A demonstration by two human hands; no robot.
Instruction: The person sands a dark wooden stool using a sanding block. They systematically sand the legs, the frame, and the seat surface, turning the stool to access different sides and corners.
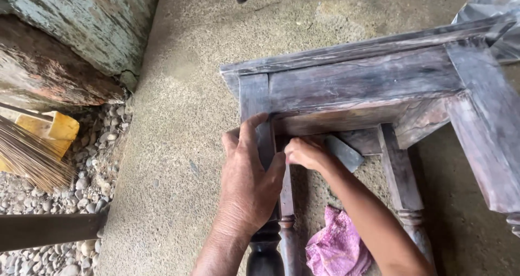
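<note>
A small dark wooden table [374, 81], worn and greyish, lies tipped on its side on the concrete floor, its turned legs pointing toward me. My left hand [250, 181] wraps around the near left leg [254, 100] just below the apron. My right hand [306, 152] reaches inside the frame and pinches a grey piece of sandpaper [345, 152] against the wood beside that leg. A crumpled pink cloth [337, 246] lies on the floor under my right forearm.
A weathered wall corner [76, 32] rises at the upper left above a strip of pebbles [89, 167]. A straw broom [27, 157] with a yellow block leans there. A dark plank [49, 230] crosses the lower left. Grey plastic sheeting [495, 5] shows at the upper right.
</note>
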